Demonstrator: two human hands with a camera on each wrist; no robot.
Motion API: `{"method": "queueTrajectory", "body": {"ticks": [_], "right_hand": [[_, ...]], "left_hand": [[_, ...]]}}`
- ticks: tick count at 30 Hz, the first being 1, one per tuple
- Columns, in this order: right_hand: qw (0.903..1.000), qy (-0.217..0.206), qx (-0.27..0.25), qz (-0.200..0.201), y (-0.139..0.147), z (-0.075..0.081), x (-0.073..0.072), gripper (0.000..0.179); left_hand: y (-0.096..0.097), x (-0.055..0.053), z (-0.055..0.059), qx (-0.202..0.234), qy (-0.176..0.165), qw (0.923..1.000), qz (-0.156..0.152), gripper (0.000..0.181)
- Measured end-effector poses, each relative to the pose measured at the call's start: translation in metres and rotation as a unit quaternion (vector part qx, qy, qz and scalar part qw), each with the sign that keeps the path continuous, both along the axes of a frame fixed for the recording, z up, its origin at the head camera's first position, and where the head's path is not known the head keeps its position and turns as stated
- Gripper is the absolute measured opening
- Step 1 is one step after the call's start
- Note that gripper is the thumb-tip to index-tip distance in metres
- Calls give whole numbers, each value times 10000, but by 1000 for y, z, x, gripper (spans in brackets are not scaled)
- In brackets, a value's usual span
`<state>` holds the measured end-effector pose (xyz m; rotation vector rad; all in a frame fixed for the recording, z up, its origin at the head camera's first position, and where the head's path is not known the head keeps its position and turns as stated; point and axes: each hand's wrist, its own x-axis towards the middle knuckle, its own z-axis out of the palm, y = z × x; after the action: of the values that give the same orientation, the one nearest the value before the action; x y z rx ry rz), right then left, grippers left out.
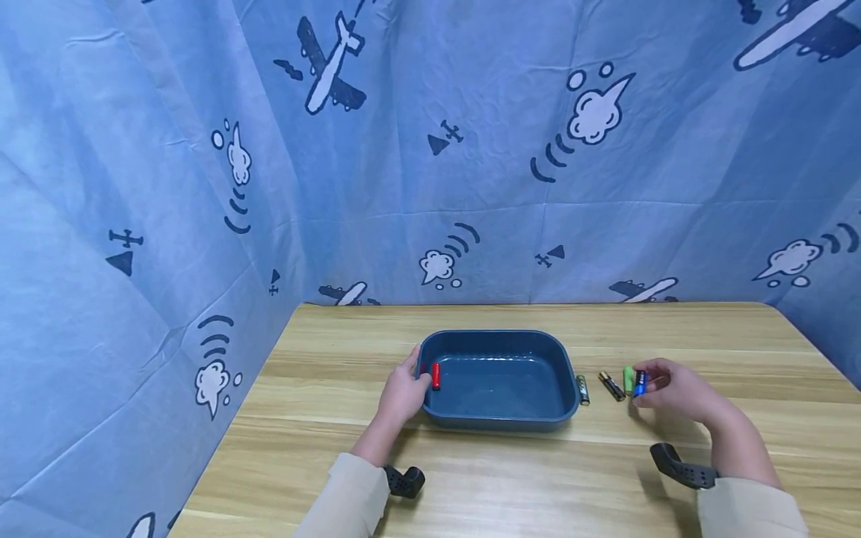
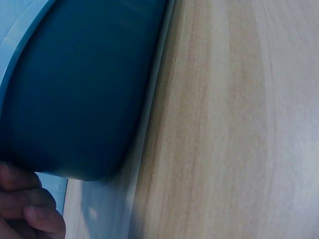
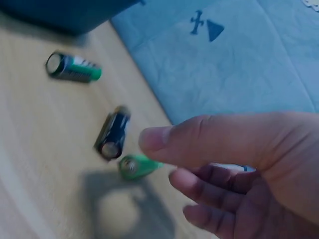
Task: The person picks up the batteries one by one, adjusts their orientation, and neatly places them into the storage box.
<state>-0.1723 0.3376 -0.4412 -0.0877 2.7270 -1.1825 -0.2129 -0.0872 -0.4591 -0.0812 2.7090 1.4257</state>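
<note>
A dark blue rectangular tub (image 1: 498,424) stands on the table, and my left hand (image 1: 402,390) grips its left rim. Curled fingers (image 2: 30,211) show at the tub's end in the left wrist view. Inside the tub, by that hand, a red battery (image 1: 436,376) lies against the left end. My right hand (image 1: 679,388) pinches a blue battery (image 1: 640,383) right of the tub; in the right wrist view the thumb mostly hides it. Close by lie a light green battery (image 1: 628,379), a black and gold battery (image 1: 611,386) and a green and black battery (image 1: 583,390).
The wooden table (image 1: 511,493) reaches back to a blue curtain (image 1: 484,172) printed with planes, which also hangs along the left. The green and black battery lies close to the tub's right wall.
</note>
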Motion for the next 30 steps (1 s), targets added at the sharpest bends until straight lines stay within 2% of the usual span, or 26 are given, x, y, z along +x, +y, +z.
{"method": "queueTrajectory", "body": {"ticks": [4,9,12,20,30], "right_hand": [[9974,188,-676,151,-4,7,0,63],[9916,4,-1281,182,-9,10,-2,56],[9903,-120,-1372,174,-12,12,-4,56],[9875,-93,-1548,284,-20,12,-8,61],[9904,-115,-1362,188,-31,10,-12,55]], "left_hand": [[0,0,1,-3,31,10000,-6,58],[-1,1,0,17,30,10000,-31,58],[-1,1,1,33,23,10000,-34,58],[0,0,2,37,-81,10000,22,58],[-1,0,1,-16,-27,10000,-13,58]]}}
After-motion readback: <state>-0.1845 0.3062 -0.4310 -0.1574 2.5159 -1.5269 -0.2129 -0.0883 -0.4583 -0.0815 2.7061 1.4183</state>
